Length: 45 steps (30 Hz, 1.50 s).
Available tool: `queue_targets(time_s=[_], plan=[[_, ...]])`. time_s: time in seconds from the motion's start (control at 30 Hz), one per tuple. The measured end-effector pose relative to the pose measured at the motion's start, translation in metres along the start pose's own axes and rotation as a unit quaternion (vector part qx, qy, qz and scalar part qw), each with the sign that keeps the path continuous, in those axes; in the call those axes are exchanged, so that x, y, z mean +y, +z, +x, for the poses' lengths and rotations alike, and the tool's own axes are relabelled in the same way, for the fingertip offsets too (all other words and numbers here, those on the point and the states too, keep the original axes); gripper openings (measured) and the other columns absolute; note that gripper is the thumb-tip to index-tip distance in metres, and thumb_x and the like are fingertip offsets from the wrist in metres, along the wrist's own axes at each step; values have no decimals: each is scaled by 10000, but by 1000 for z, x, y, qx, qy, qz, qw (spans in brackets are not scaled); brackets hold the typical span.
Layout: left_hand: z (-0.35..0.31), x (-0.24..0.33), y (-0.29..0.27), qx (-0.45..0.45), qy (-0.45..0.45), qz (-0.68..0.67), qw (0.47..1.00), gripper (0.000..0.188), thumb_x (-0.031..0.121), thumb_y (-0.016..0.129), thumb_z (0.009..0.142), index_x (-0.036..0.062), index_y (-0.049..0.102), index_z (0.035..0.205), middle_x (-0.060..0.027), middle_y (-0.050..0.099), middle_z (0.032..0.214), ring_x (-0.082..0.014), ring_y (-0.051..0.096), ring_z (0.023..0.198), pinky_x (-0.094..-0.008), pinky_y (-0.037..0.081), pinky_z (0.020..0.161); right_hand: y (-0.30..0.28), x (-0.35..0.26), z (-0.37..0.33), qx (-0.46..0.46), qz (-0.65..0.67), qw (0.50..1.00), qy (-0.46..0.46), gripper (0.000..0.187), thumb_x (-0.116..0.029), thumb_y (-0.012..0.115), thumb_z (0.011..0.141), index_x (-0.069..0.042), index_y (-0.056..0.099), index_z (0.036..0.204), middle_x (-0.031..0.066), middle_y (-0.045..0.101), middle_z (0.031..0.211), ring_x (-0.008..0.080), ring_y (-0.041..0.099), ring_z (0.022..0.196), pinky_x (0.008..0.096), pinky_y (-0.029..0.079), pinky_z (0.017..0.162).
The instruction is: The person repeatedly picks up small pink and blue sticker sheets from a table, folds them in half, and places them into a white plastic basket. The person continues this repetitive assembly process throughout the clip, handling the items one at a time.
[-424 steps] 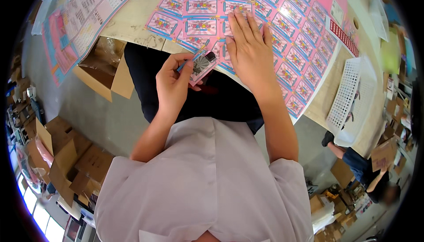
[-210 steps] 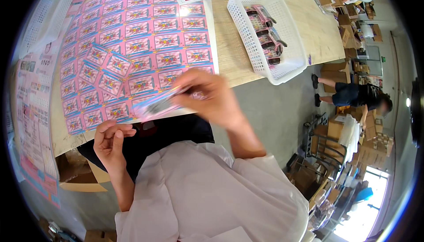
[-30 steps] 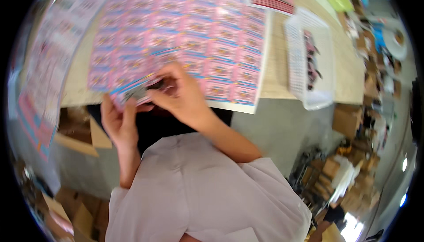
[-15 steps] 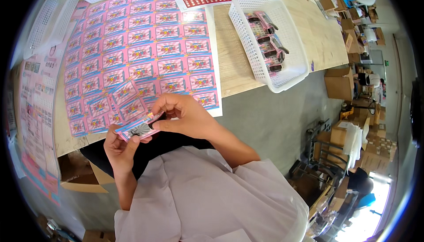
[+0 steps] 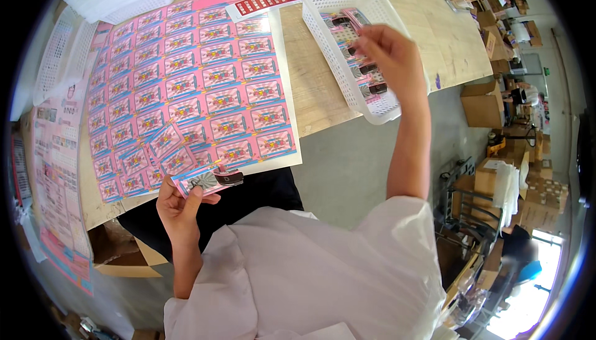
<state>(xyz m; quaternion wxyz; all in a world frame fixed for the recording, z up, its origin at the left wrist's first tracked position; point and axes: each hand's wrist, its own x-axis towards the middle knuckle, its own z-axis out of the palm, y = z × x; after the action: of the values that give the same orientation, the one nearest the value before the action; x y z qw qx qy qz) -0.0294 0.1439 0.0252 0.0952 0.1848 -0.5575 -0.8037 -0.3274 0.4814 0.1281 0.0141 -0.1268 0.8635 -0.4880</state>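
Note:
My left hand (image 5: 181,211) grips a small pink-and-blue printed card (image 5: 200,182) between thumb and fingers, near the table's front edge. A dark, glossy, clip-like piece (image 5: 230,178) sits at the card's right end; its exact kind is unclear. Over the white perforated basket (image 5: 315,36) at right, my right hand (image 5: 390,54) reaches in with bent fingers drawn together. What its fingertips pinch, if anything, cannot be made out. Inside the basket lie several similar pink cards with dark pieces (image 5: 376,88), partly hidden by that hand.
Pink cards (image 5: 226,101) cover the left of the wooden table (image 5: 323,107) in rows, with a few loose ones on top near the front. A red-and-white label strip (image 5: 267,3) lies beyond them. White baskets (image 5: 65,54) stand far left. An open cardboard box (image 5: 127,250) sits below.
My right hand has left the card in my left hand and moved up and right to the basket. The dark piece on the held card now shows. The view has shifted slightly.

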Motion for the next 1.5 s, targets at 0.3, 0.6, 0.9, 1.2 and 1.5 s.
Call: queue_targets(time_s=[0.3, 0.6, 0.9, 1.2, 1.5], plan=[[-5, -3, 10, 46, 3, 37, 998, 398, 20, 675, 1009, -49, 570, 1386, -138, 764, 1073, -206, 760, 742, -338, 661, 672, -22, 101, 145, -204, -347, 901, -159, 657, -105, 851, 814, -96, 665, 1445, 160, 714, 1374, 358, 678, 1257, 450, 548, 1065], [-7, -2, 14, 63, -10, 29, 998, 298, 10, 701, 1001, -50, 603, 1277, -151, 763, 1087, -204, 762, 773, -340, 666, 699, 12, 117, 183, -288, -408, 841, -206, 694, -181, 936, 724, -106, 678, 1364, 133, 699, 1284, 349, 621, 1288, 473, 517, 1061], [-1, -6, 11, 52, -6, 30, 998, 280, -1, 691, 1006, -54, 610, 1269, -142, 767, 1059, -206, 765, 773, -341, 666, 689, 12, 120, 191, -291, -404, 848, -183, 660, -185, 966, 693, -35, 656, 1257, 177, 736, 1180, 402, 670, 1194, 503, 526, 991], [0, 0, 16, 78, 5, 23, 997, 597, -4, 683, 1022, 13, 412, 1554, -172, 776, 1094, -212, 768, 782, -332, 663, 708, 1, 105, 175, -266, -316, 901, -135, 450, -206, 901, 792, -29, 698, 1153, 223, 758, 1068, 405, 724, 1028, 510, 541, 883], [-5, -12, -8, 61, 34, 97, 993, 218, 57, 661, 1074, -44, 729, 1255, -101, 765, 1035, -176, 764, 777, -268, 606, 707, -41, 46, 151, -96, -157, 978, -96, 385, -327, 833, 954, 10, 778, 1131, 36, 734, 875, 103, 616, 793, 312, 508, 733]])
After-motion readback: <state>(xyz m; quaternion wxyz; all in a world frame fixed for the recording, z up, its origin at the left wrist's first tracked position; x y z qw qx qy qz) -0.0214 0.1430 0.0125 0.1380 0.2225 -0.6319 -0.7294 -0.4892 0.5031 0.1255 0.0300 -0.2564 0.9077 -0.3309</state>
